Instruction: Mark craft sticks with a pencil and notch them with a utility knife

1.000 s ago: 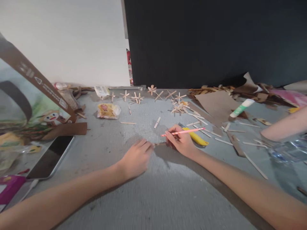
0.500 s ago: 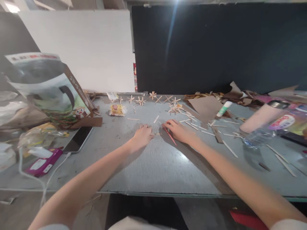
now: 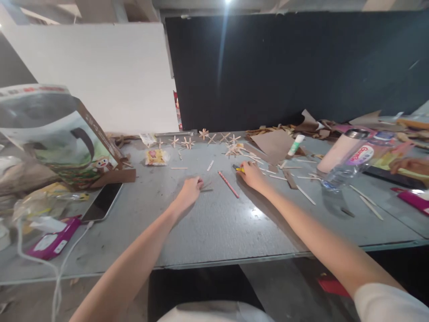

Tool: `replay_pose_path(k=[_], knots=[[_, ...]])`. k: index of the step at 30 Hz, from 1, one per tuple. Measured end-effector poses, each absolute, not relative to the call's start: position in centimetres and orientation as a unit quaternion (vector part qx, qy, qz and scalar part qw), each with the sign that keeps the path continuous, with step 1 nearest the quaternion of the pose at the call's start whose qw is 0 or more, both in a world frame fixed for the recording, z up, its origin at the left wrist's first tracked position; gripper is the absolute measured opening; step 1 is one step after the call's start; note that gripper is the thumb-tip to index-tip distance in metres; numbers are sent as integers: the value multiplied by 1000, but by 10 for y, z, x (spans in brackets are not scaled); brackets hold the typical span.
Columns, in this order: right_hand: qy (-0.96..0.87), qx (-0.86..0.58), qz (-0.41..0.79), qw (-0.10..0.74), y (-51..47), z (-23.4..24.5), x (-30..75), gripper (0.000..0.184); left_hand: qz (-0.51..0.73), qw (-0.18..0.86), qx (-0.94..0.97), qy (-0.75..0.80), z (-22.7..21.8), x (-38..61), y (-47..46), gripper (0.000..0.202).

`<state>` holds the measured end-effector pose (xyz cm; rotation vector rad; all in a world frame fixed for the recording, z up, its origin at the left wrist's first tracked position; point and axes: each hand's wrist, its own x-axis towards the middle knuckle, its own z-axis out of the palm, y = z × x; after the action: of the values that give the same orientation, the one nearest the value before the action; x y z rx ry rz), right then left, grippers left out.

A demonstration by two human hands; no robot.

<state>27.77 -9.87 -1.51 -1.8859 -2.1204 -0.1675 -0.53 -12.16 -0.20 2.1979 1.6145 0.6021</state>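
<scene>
Over the middle of the grey table, my left hand (image 3: 190, 191) is closed, with a thin wooden stick (image 3: 207, 190) pinched at its fingertips. My right hand (image 3: 252, 175) is closed round a small yellow and dark tool (image 3: 239, 169), largely hidden by the fingers. A pink patterned pencil (image 3: 228, 184) lies on the tabletop between both hands, touching neither. Just beyond the hands rest a short marked stick (image 3: 210, 165) and a plain stick (image 3: 179, 168). Several stars of crossed sticks (image 3: 187, 143) stand in a row further back.
Loose sticks (image 3: 305, 195), a glue stick (image 3: 296, 145), brown cardboard (image 3: 273, 145), a pink tumbler (image 3: 342, 151) and a clear bottle (image 3: 345, 169) occupy the right. Another person's hand (image 3: 412, 166) shows at far right. A phone (image 3: 103, 203), cable and large bag (image 3: 67, 134) are left.
The pencil has left my right hand and lies on the table. That hand now grips the yellow and dark tool. My left hand has drawn away from it. The view has swung right.
</scene>
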Motion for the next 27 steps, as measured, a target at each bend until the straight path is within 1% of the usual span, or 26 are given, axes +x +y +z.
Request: replay_pose_path(k=[5, 10, 16, 21, 24, 27], knots=[[-735, -660, -50, 149, -102, -13, 277, 21, 233, 173, 759, 583, 5, -6, -119, 23], [-740, -654, -49, 153, -105, -12, 277, 21, 206, 180, 786, 554, 11, -7, -131, 26], [-745, -644, -46, 170, -105, -15, 278, 19, 135, 130, 812, 552, 16, -2, -140, 16], [-743, -638, -38, 201, -104, -13, 277, 25, 138, 76, 808, 568, 17, 0, -146, 22], [-734, -639, -36, 228, -106, -3, 277, 33, 141, 90, 804, 571, 18, -1, -147, 24], [-736, -610, -29, 293, -112, 8, 276, 38, 168, 144, 791, 571, 22, -3, -146, 28]])
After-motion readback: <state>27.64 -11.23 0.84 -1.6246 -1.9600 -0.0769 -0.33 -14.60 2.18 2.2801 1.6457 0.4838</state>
